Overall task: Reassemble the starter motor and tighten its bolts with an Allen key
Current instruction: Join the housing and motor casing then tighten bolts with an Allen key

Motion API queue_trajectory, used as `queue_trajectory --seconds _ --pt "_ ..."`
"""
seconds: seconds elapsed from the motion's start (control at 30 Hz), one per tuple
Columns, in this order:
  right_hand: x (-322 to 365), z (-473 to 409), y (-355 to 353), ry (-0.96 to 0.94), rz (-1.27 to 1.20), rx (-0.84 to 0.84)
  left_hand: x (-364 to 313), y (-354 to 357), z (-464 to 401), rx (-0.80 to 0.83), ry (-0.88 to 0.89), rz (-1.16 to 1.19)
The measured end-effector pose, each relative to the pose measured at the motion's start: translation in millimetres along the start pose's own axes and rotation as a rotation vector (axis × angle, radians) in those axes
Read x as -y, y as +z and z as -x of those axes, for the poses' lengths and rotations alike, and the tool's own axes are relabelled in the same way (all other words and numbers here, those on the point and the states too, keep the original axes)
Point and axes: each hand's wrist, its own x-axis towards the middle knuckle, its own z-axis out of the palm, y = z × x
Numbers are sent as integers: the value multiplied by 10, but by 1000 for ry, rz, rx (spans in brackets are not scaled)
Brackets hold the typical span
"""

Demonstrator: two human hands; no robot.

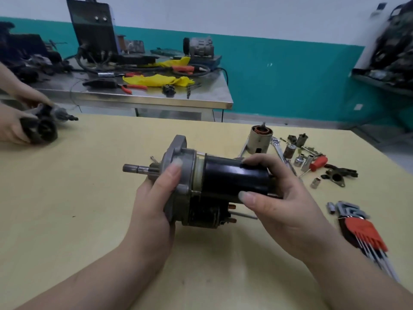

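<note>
A: Head view: where is the motor sitting?

B: It is lying sideways between both hands above the yellow bench, shaft pointing left.

A: What is each grip doing?

B: The left hand is wrapping the grey end housing, thumb on top. The right hand is holding the black body, thumb and fingers curling round its rear end.

A: And the keys?

B: The Allen key set is lying on the bench to the right, apart from the hands. Sockets are sitting further back, beside a loose cylindrical part.
</note>
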Motion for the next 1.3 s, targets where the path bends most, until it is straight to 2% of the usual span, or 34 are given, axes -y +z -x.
queue_trajectory --seconds 0.17,0.33,0.47,0.63,0.9,1.0,1.13,1.3 --pt "-8 74 126 -104 314 -132 50 -95 -22 16 -8 80" --pt "-29 150 326 -325 575 -223 52 -150 -98 0 -164 273" --pt "-59 171 389 -411 676 -151 38 -198 -125 28 -266 351" --pt "-44 187 360 -599 827 -64 22 -262 -106 148 -368 415" --pt "-2 199 366 -677 838 -143 -26 -375 -110 358 -512 543" --pt "-12 203 368 -682 824 -161 -34 -339 -113 330 -520 489" --pt "-50 171 334 -645 795 -180 10 -277 -90 248 -448 441" --pt "-83 145 338 -536 691 -226 34 -228 -85 162 -472 396"
